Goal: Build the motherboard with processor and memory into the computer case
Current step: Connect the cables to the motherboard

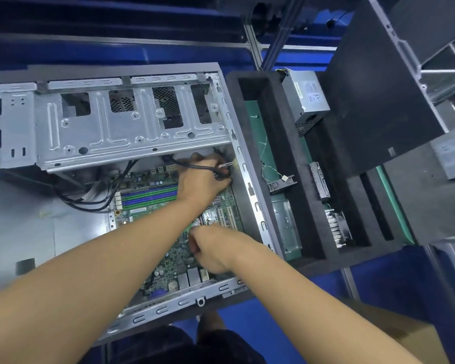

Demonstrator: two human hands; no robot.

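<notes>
An open grey computer case (132,127) lies flat on the bench. A green motherboard (147,206) with blue and green memory slots (150,195) lies inside it, toward the right wall. My left hand (204,177) reaches across the board to the upper right corner and grips a bundle of black cables (195,166) with a white connector. My right hand (213,250) rests on the board's lower right area, fingers curled; what it touches is hidden. The processor socket is hidden under my arms.
A black foam tray (313,248) stands right of the case, holding a power supply (305,98), a heatsink (338,229), a small cabled part (284,179) and metal brackets. More black cables (90,203) loop left of the board. Dark case panels (378,101) lie at the upper right.
</notes>
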